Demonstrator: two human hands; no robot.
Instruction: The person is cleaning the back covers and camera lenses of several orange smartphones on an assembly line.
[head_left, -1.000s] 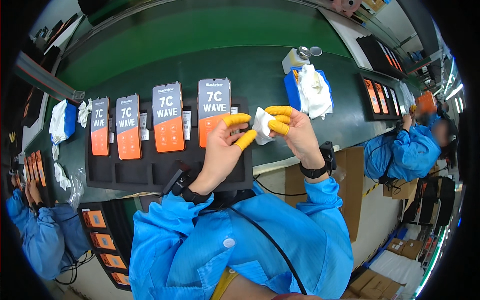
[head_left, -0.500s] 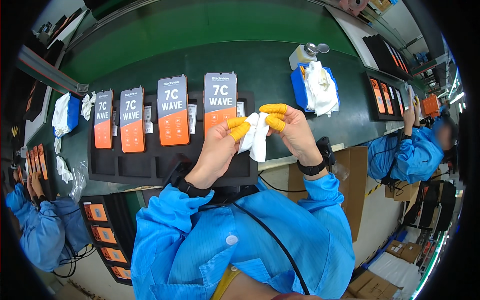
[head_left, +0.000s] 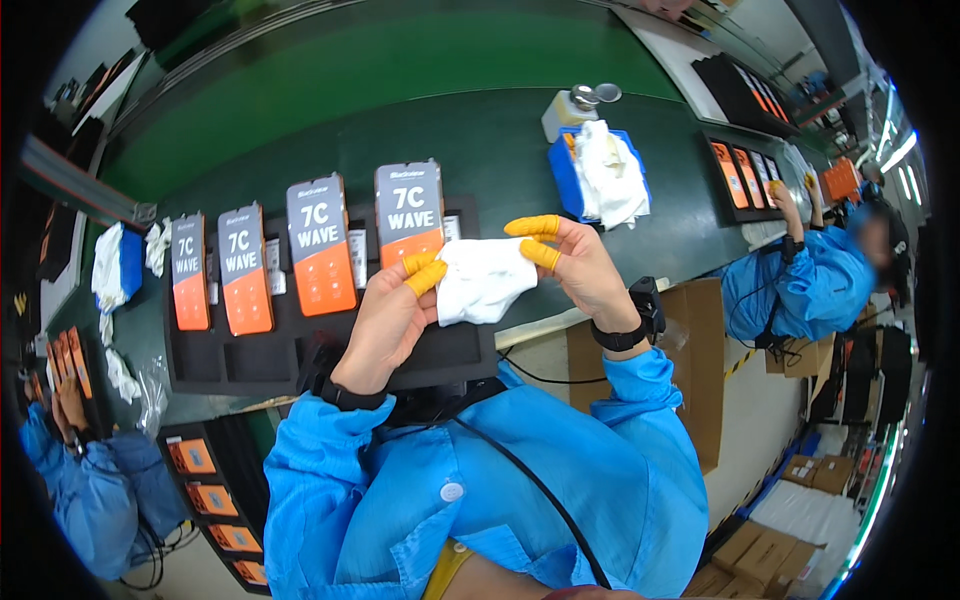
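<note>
Between my two hands a white cloth [head_left: 486, 284] is stretched out, one upper corner pinched on each side. My left hand [head_left: 392, 312] grips its left edge with thumb and finger in yellow finger cots. My right hand [head_left: 580, 262], also in yellow cots, holds the right edge. Behind the cloth, a smartphone [head_left: 410, 210] with a grey and orange front leans on a black foam tray [head_left: 263, 362]. Left of it on the tray are three more of the kind, among them a smartphone [head_left: 321, 245] and a smartphone [head_left: 246, 268].
Beyond my right hand stands a blue bin [head_left: 568, 185] heaped with white cloths [head_left: 608, 180], beside a dispenser bottle [head_left: 570, 112]. At the left are another blue bin [head_left: 131, 262] and a plastic bag [head_left: 150, 395]. Co-workers in blue sit either side; a cardboard box [head_left: 700, 370] is below.
The cloth, bunched and hanging narrow before, is now spread wide. My hands have drawn apart, the left one moving left and slightly down. The whole view has shifted a little.
</note>
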